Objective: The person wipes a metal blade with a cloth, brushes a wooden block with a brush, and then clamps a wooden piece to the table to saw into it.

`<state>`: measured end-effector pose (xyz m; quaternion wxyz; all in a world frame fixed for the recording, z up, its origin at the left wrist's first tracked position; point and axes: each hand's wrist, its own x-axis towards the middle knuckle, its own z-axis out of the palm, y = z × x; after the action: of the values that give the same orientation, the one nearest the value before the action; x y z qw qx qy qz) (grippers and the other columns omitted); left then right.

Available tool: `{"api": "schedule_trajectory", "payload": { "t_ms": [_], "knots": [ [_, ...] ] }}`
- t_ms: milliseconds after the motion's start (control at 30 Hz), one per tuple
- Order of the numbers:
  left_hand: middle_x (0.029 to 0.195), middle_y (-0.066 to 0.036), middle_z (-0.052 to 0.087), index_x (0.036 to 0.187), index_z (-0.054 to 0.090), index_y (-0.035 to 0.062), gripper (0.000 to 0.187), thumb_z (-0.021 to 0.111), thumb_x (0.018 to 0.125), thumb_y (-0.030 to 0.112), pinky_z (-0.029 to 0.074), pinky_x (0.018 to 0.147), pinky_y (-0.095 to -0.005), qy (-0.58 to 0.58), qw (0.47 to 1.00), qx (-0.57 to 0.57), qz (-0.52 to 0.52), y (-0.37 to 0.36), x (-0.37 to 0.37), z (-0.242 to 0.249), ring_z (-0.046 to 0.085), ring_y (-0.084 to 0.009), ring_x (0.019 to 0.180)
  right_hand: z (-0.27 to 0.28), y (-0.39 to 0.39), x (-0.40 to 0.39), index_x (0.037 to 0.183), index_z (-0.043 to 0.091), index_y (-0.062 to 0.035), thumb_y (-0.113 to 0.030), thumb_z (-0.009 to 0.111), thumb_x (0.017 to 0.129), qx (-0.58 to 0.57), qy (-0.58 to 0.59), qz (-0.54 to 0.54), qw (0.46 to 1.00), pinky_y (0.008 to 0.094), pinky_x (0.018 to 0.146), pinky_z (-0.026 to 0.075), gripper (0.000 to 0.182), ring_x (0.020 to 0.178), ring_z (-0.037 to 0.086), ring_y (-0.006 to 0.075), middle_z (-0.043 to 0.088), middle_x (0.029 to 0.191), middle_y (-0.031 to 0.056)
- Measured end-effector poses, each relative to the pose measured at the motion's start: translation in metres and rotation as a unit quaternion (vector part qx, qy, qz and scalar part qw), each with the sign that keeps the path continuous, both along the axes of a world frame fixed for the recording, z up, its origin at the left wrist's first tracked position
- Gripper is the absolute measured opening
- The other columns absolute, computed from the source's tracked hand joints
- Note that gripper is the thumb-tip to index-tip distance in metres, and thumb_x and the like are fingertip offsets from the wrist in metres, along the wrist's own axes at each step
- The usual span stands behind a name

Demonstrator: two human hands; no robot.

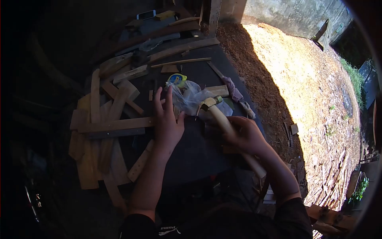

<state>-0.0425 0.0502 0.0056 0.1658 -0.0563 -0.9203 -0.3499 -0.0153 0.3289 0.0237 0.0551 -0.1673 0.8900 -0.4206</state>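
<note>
My right hand (247,136) is wrapped around the pale wooden handle of a hammer (223,118). The hammer's metal head points up and away, over a clear plastic bag (190,95). To the left of the hammer, my left hand (169,123) has its fingers apart, with the fingertips close to the bag's left side. A wooden strip (115,125) runs in from the left, and its right end disappears behind my left hand. A yellow and blue tape measure (177,77) lies just beyond the bag.
Many wood offcuts (95,155) are piled on the left of the dark table (187,163). A cloth-wrapped tool (234,91) lies along its right edge. A phone (146,15) rests at the far end. Wood shavings (270,91) cover the ground to the right.
</note>
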Motion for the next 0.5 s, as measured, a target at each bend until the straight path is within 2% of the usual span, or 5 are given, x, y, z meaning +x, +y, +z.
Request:
{"api": "schedule_trajectory", "payload": {
  "t_ms": [133,167,267,400,500],
  "knots": [
    [0.162,-0.017,0.027,0.163,0.030,0.0236,0.104,0.089,0.078,0.023,0.038,0.120,-0.0503,-0.013,0.976,-0.197,-0.088,0.010,-0.017,0.027,0.035,-0.0438,0.146,0.031,0.028,0.025,0.133,0.064,0.0035,-0.017,0.083,0.081,-0.070,-0.074,-0.081,0.991,0.0377,0.090,0.057,0.059,0.106,0.071,0.0204,0.072,0.115,0.0134],
    [0.161,-0.016,0.031,0.160,0.035,0.0235,0.098,0.089,0.078,0.025,0.039,0.119,-0.0495,-0.028,0.975,-0.196,-0.101,0.016,-0.023,0.030,0.037,-0.0425,0.145,0.025,0.039,0.029,0.132,0.064,0.0055,-0.022,0.083,0.081,-0.093,-0.034,-0.078,0.992,0.0307,0.079,0.056,0.061,0.095,0.071,0.0171,0.073,0.111,0.0166],
    [0.152,-0.015,0.045,0.148,0.053,0.0201,0.076,0.087,0.080,0.029,0.042,0.114,-0.0470,-0.083,0.965,-0.203,-0.145,0.029,-0.048,0.035,0.046,-0.0377,0.138,0.032,0.060,0.052,0.132,0.065,0.0050,-0.021,0.084,0.081,-0.130,-0.066,-0.123,0.982,0.0315,0.079,0.056,0.060,0.096,0.070,0.0178,0.072,0.113,0.0153],
    [0.123,-0.014,0.066,0.118,0.072,0.0074,0.036,0.079,0.090,0.029,0.051,0.096,-0.0429,-0.105,0.968,-0.151,-0.168,0.024,-0.087,0.010,0.064,-0.0312,0.111,0.043,0.080,0.083,0.132,0.065,0.0046,-0.021,0.084,0.081,-0.148,-0.076,-0.159,0.973,0.0351,0.092,0.056,0.060,0.108,0.070,0.0209,0.071,0.115,0.0151],
    [0.102,-0.016,0.070,0.107,0.074,0.0018,0.025,0.072,0.097,0.025,0.053,0.085,-0.0413,-0.031,0.987,-0.078,-0.135,0.021,-0.105,0.024,0.070,-0.0317,0.094,0.037,0.098,0.106,0.134,0.063,0.0061,-0.017,0.084,0.080,-0.169,-0.092,-0.188,0.963,0.0373,0.101,0.054,0.063,0.115,0.068,0.0229,0.069,0.121,0.0168]
  ]
}}
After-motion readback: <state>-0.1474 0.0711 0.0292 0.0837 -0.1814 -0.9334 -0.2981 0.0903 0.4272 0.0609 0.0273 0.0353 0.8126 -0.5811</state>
